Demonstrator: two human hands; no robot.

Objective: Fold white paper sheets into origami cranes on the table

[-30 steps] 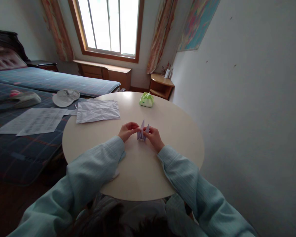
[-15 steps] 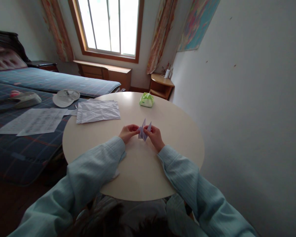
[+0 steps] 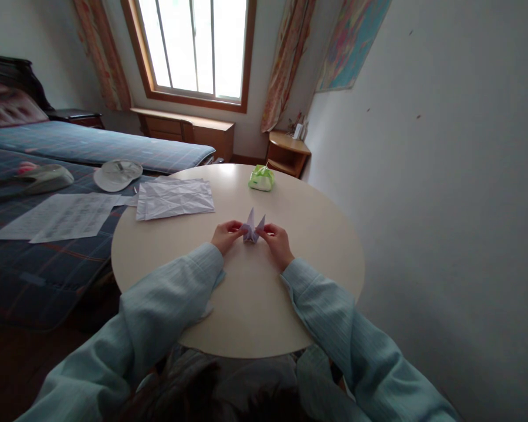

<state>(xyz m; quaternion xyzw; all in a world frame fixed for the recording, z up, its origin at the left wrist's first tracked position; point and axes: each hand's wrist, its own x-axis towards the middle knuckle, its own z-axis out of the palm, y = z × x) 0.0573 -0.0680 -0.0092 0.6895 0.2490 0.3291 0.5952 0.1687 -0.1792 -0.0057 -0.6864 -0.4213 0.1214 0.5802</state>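
A small pale purple folded-paper figure (image 3: 250, 232) is held over the middle of the round cream table (image 3: 255, 305), with two pointed tips standing up. My left hand (image 3: 227, 235) pinches its left side between thumb and fingers. On the other side my right hand (image 3: 276, 241) grips the paper near the right point, thumb turned inward. The fingertips cover parts of the folds, so I cannot tell the exact shape of the figure.
Crumpled white paper sheets (image 3: 176, 198) lie at the table's left edge. A green tissue pack (image 3: 261, 178) sits at the back. On the bed to the left are printed sheets (image 3: 70, 215) and a white cap (image 3: 118, 174). The wall (image 3: 444, 205) rises at the right.
The paper figure has turned and shifted slightly between my fingers, tilting at half a second ago and now more upright. Both hands keep their hold in nearly the same place.
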